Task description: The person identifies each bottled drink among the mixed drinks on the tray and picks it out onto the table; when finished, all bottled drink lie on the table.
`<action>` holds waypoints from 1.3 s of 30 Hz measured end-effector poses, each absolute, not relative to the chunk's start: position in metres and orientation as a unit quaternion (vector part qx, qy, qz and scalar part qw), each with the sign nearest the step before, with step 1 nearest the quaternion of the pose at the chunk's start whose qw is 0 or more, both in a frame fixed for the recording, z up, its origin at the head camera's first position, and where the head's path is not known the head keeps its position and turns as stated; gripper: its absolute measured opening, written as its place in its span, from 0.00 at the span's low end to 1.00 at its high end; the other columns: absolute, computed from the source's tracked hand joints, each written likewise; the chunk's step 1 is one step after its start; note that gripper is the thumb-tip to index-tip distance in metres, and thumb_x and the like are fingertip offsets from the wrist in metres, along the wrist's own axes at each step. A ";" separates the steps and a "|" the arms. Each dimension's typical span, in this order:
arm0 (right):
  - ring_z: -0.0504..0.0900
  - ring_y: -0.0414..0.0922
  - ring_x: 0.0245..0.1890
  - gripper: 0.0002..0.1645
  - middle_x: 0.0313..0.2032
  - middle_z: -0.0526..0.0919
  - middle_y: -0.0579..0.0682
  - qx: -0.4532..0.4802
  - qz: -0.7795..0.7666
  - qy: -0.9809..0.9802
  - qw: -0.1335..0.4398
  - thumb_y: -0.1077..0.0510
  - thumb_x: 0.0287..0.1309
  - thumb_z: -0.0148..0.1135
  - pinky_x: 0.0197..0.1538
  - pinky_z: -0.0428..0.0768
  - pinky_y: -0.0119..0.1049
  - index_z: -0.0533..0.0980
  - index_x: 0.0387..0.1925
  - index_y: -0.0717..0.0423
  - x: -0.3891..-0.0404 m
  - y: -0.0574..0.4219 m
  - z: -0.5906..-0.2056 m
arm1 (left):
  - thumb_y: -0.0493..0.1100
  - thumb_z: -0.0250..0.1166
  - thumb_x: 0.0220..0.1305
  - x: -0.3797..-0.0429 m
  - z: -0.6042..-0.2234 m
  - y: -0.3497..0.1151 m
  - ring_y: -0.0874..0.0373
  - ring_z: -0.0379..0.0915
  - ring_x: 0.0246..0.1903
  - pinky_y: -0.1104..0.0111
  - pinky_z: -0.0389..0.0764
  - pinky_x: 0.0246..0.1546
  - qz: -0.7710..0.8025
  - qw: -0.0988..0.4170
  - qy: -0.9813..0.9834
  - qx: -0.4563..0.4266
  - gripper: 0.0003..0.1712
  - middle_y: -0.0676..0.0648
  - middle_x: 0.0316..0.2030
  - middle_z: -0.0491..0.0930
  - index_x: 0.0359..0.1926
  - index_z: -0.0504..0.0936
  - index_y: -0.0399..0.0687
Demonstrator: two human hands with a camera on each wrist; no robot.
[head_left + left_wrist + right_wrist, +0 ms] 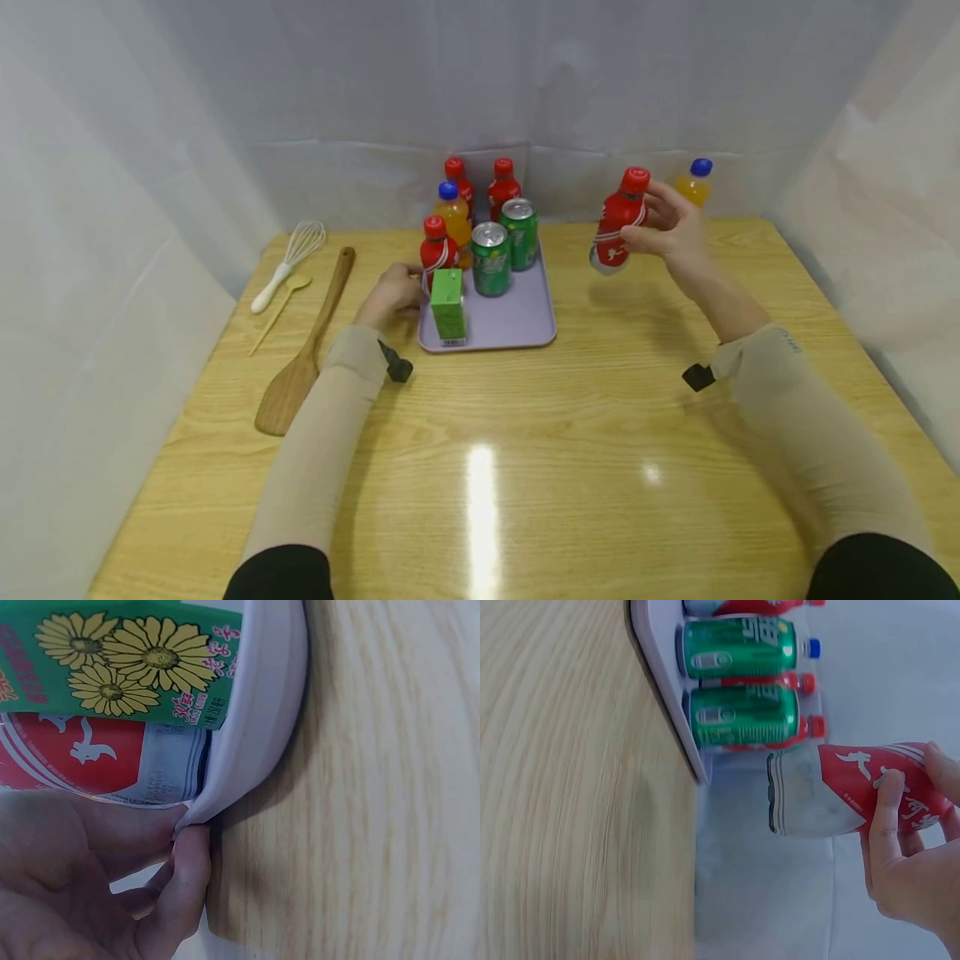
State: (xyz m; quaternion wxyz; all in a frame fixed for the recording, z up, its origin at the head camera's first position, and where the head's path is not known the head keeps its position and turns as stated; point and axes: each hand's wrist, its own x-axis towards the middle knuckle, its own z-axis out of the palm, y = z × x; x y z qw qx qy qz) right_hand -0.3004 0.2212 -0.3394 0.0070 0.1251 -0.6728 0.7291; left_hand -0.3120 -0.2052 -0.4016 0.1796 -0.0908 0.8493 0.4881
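Observation:
My right hand (671,233) grips a red-labelled bottle (622,218) with a red cap, lifted above the table right of the tray and slightly tilted. In the right wrist view the bottle's clear base (795,791) points toward the tray side. My left hand (393,293) pinches the left rim of the lilac tray (510,325) between thumb and finger, as the left wrist view shows. On the tray stand a green drink carton (448,307), two green cans (491,260), several red-capped bottles (438,250) and an orange drink bottle (453,218) with a blue cap.
Behind my right hand stands another orange drink bottle (694,185). On the left lie a whisk (292,258), a small yellow spoon (281,308) and a wooden spatula (300,367). White sheeting (570,100) hangs behind the wooden table (570,467) and at both sides.

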 end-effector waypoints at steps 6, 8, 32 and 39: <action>0.82 0.41 0.48 0.37 0.56 0.81 0.43 0.119 0.750 -0.650 0.028 0.71 0.64 0.67 0.40 0.90 0.26 0.74 0.71 0.47 -0.306 0.250 -0.342 | 0.25 0.55 0.63 -0.313 -0.400 -0.206 0.49 0.80 0.47 0.71 0.88 0.33 0.488 0.180 0.848 -0.098 0.43 0.31 0.70 0.73 0.81 0.61 0.39; 0.81 0.41 0.47 0.36 0.55 0.81 0.44 0.116 0.755 -0.645 0.034 0.72 0.64 0.66 0.39 0.89 0.26 0.74 0.70 0.46 -0.309 0.259 -0.344 | 0.25 0.55 0.64 -0.314 -0.401 -0.206 0.49 0.80 0.47 0.71 0.89 0.33 0.490 0.180 0.847 -0.101 0.43 0.31 0.70 0.73 0.81 0.60 0.39; 0.81 0.39 0.40 0.42 0.52 0.76 0.43 -0.049 0.777 -0.622 0.087 0.74 0.56 0.72 0.32 0.89 0.27 0.75 0.69 0.46 -0.340 0.326 -0.354 | 0.25 0.55 0.65 -0.312 -0.404 -0.207 0.50 0.81 0.47 0.70 0.90 0.39 0.507 0.194 0.834 -0.098 0.43 0.31 0.68 0.76 0.81 0.58 0.39; 0.78 0.40 0.44 0.40 0.52 0.74 0.41 -0.075 0.761 -0.635 0.107 0.72 0.57 0.72 0.32 0.89 0.25 0.75 0.68 0.43 -0.349 0.334 -0.353 | 0.26 0.55 0.65 -0.314 -0.405 -0.207 0.49 0.81 0.48 0.69 0.90 0.39 0.504 0.190 0.837 -0.096 0.43 0.30 0.67 0.76 0.81 0.59 0.39</action>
